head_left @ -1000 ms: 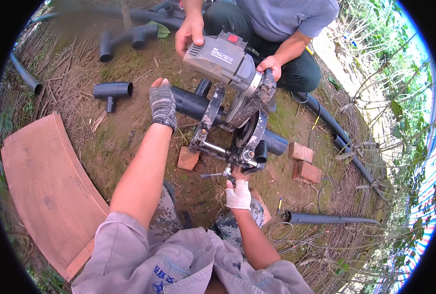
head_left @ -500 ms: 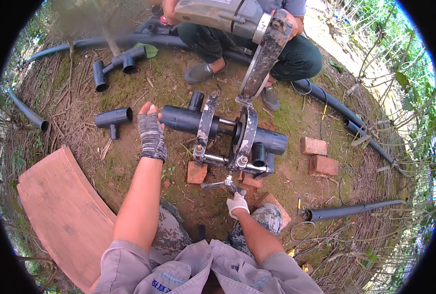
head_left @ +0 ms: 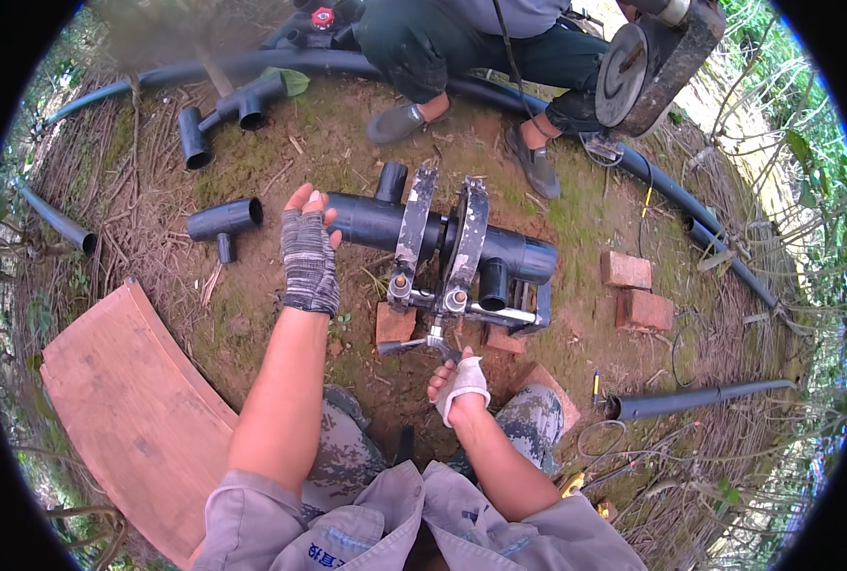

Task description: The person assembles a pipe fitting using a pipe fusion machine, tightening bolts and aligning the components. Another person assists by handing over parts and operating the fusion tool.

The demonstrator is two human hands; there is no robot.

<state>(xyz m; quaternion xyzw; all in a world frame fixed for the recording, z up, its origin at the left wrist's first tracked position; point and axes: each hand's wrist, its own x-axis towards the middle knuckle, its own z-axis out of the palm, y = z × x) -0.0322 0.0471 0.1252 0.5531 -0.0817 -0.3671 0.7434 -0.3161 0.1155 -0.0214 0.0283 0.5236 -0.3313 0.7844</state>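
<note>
**Black pipe being steadied in a clamp frame on bare ground**

Bare earth (head_left: 252,314) strewn with dry grass is being used as the work surface. A thick black pipe (head_left: 371,221) is being held across it in a metal clamp frame (head_left: 439,249), which is being propped on bricks (head_left: 395,324). The left hand (head_left: 309,249), covered by a grey fingerless glove, is being laid on the pipe's left end, fingers spread over its top rather than closed around it. The right hand (head_left: 458,379), wrapped in a white glove, is being kept just below the frame, its fingers curled at a small metal handle (head_left: 414,344) sticking out near the base; whether the handle is truly being gripped cannot be told. The pipe is thus being kept ahead of both hands, touching the left and slightly above the right.

Beyond the frame, a round-faced power tool (head_left: 647,67) is being held up by another person (head_left: 461,38) crouching opposite. Loose black pipe fittings (head_left: 225,221) are being left at the left, and a curved wooden board (head_left: 128,409) beside the left forearm.
</note>
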